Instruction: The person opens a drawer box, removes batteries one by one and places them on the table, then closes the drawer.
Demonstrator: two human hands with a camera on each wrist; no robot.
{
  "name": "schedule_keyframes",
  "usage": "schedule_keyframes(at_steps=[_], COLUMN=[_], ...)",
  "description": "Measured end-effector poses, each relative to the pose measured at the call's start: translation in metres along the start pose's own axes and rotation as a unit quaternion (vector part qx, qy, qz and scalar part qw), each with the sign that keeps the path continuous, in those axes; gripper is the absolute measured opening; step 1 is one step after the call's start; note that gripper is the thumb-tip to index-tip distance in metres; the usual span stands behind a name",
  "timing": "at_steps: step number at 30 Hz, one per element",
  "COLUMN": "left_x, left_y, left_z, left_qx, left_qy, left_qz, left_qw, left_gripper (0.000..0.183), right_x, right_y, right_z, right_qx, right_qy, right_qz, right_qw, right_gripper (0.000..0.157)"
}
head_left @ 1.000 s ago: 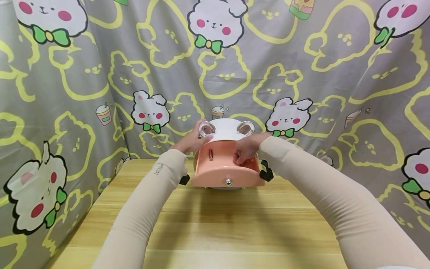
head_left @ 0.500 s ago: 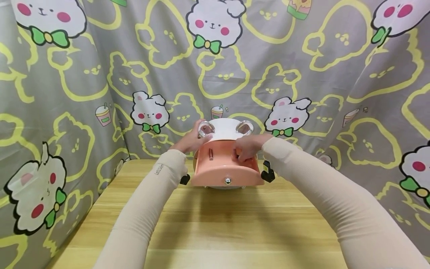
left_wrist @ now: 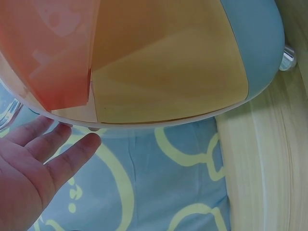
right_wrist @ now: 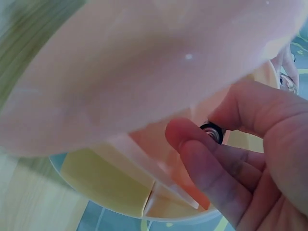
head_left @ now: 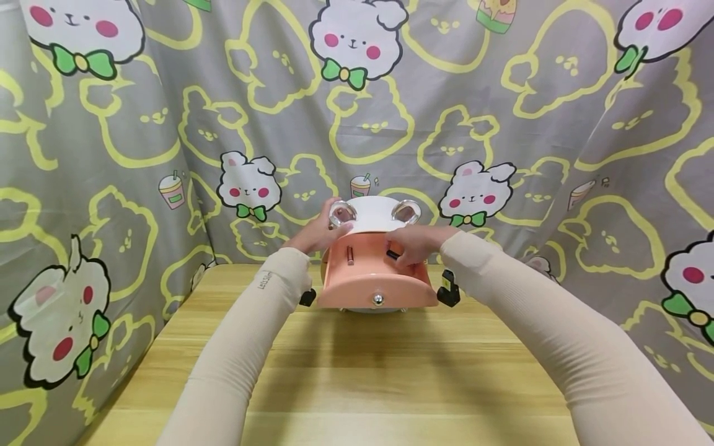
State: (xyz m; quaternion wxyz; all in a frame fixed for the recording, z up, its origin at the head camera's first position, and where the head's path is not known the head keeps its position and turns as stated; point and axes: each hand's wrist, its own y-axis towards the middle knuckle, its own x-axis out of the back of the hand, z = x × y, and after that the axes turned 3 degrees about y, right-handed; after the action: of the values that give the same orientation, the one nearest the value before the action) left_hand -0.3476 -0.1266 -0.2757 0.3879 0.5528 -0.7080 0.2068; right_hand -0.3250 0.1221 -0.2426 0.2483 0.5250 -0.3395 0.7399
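A white, bear-eared storage box (head_left: 372, 214) stands on the table with its coral drawer (head_left: 378, 291) pulled out. My left hand (head_left: 319, 230) holds the box's upper left side by the clear ear, thumb in front; in the left wrist view its fingers (left_wrist: 70, 159) meet the box's edge. Inside the drawer, my right hand (head_left: 415, 241) pinches a small dark tube. The right wrist view shows the tube's round, ringed metallic end (right_wrist: 211, 133) between thumb and fingertips. A slim reddish-brown tube (head_left: 350, 256) lies in the drawer's left part.
The drawer front bears a silver knob (head_left: 378, 300). Below and around the box spreads a wooden table (head_left: 357, 384). A grey curtain (head_left: 379, 136) with bunny prints hangs close behind and along both sides.
My right hand has turned and shifted slightly right and up within the drawer, bringing the dark tube into sight. My left hand and the box have stayed put.
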Motion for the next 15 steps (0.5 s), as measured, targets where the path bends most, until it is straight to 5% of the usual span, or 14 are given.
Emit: schedule_keyframes(at_steps=[15], left_x=[-0.0001], left_y=[0.0004], left_z=[0.0013], left_qx=[-0.02], left_qy=[-0.024], left_qz=[-0.01], left_qw=[0.9995], left_gripper=[0.081], right_x=[-0.0076], right_y=[-0.0091], right_z=[0.0021], right_qx=[-0.004], right_qy=[0.108], right_qz=[-0.017], right_qw=[0.994], right_gripper=[0.038])
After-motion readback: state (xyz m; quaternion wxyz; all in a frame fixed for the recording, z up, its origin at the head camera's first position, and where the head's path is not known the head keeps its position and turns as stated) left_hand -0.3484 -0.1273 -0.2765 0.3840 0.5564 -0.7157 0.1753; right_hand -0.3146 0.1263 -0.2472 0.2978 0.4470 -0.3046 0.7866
